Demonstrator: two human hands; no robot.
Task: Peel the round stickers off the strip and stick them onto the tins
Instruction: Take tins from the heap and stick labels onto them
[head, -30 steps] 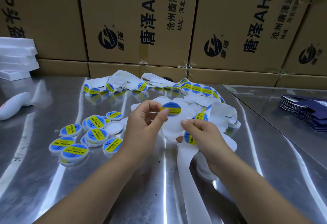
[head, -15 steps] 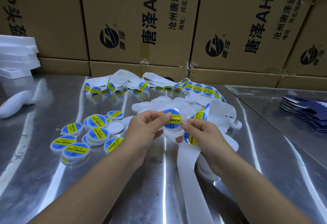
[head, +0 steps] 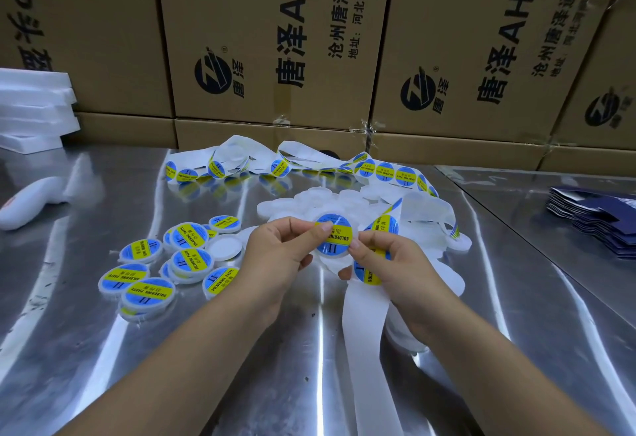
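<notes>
My left hand (head: 278, 253) pinches a round white tin (head: 333, 236) whose top carries a blue and yellow sticker. My right hand (head: 389, 263) touches the tin's right edge with its fingertips and also holds the white backing strip (head: 364, 329), which hangs down toward me with a sticker on it just under my fingers. The strip loops back across the table with more stickers (head: 385, 171) on it. Behind my hands lies a heap of bare white tins (head: 309, 199). Several stickered tins (head: 151, 284) are piled to the left.
Brown cardboard boxes (head: 268, 39) wall off the back of the shiny metal table (head: 241, 366). White foam slabs (head: 31, 108) are stacked at the far left, with a white handheld object (head: 31, 201) below them. Dark blue flat packs (head: 599, 222) lie at the right.
The stickered tin came down from my raised left hand to between both hands; my right fingertips now rest on its edge.
</notes>
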